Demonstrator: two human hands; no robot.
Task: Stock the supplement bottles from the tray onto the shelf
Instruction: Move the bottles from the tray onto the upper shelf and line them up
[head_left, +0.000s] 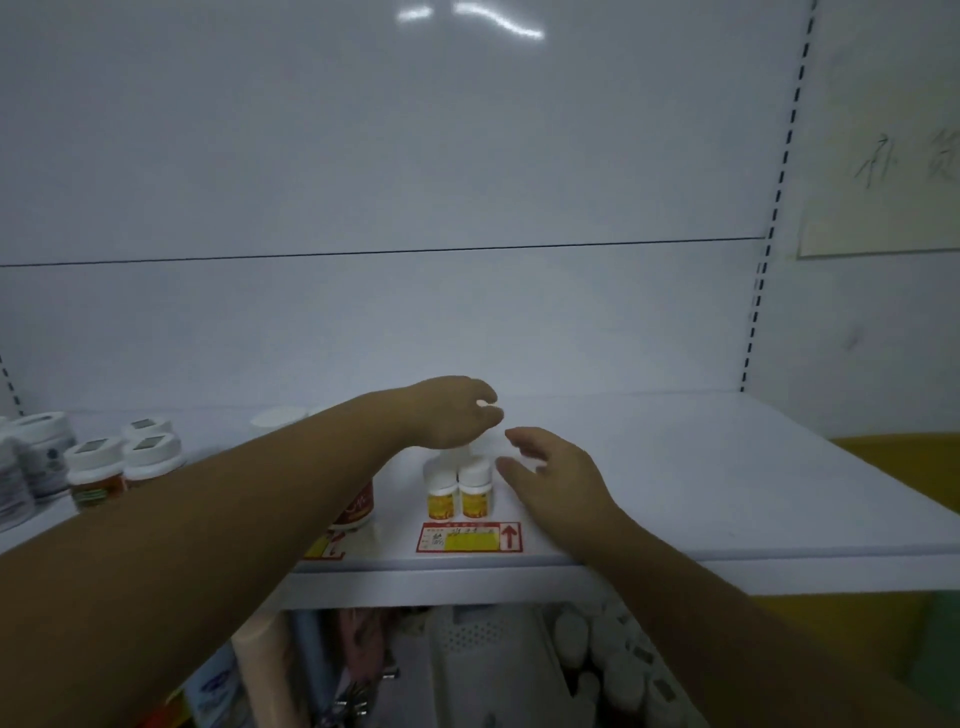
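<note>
While jars (98, 462) already line the left of the shelf (727, 493), the left hand (457, 413) curls over a short row of yellow-labelled supplement bottles (460, 493), grip unclear, the right hand (556, 473) hovers open-fingered beside them, and more white bottles (618, 670) sit in the tray (483, 639) below, the job seemingly unfinished.

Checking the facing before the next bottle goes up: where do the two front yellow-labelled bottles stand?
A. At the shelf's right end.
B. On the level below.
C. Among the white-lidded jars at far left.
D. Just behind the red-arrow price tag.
D: the yellow-labelled bottles stand side by side on the shelf, directly behind the red-arrow price tag at its front edge.
</note>
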